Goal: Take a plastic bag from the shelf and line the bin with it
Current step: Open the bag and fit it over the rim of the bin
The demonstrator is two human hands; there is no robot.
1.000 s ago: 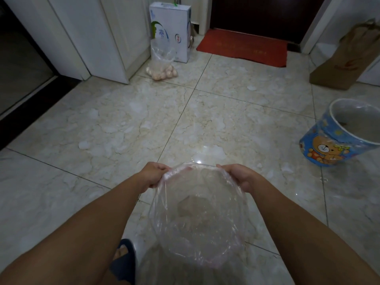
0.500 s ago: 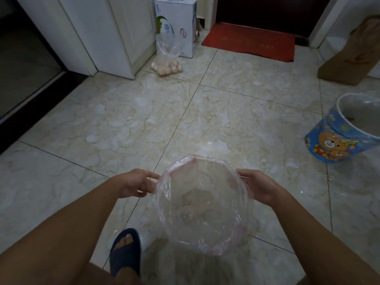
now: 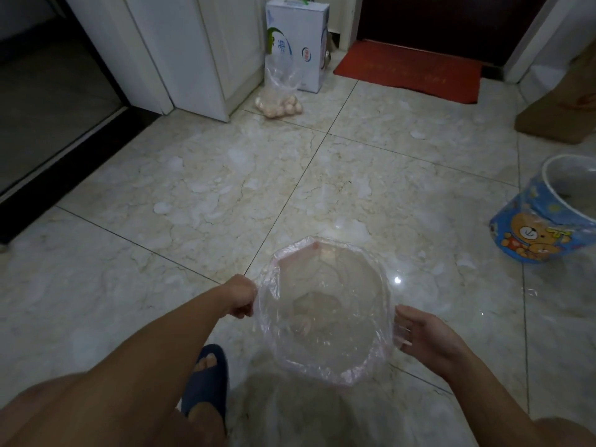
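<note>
Clear, faintly pink film — the plastic bag [image 3: 325, 314] is already spread over the mouth of a bin [image 3: 322, 379], whose wall is hard to make out under the plastic, standing on the floor at 6 o'clock in the view. The film looks near weightless, limp and crinkly, likely slippery and easy to tear if stretched hard over the rim. The place to take hold is the folded-over edge, pinched at opposite sides and drawn down evenly, not the thin middle that sags into the bin.

The left hand [image 3: 240, 296] is at the bag's 9 o'clock edge, fingers curled closed against the film; it appears to pinch the edge, though the contact itself is partly hidden. The right hand [image 3: 422, 340] is at 3 o'clock, fingers spread apart and cupped beside the overhang, just touching it, not clamped.

Outward: a dark blue slipper [image 3: 206, 379] at 7 o'clock, glossy marble-pattern floor tiles [image 3: 225, 195] that reflect light — probably slick underfoot. At 3 o'clock, well apart, stands a blue bear-printed bin [image 3: 535, 233], lined already. At 12 o'clock lie a white carton [image 3: 296, 43], a clear bag of pale round things [image 3: 279, 98] and a red doormat [image 3: 406, 71]; a brown paper bag [image 3: 561, 114] is at 2 o'clock.
</note>
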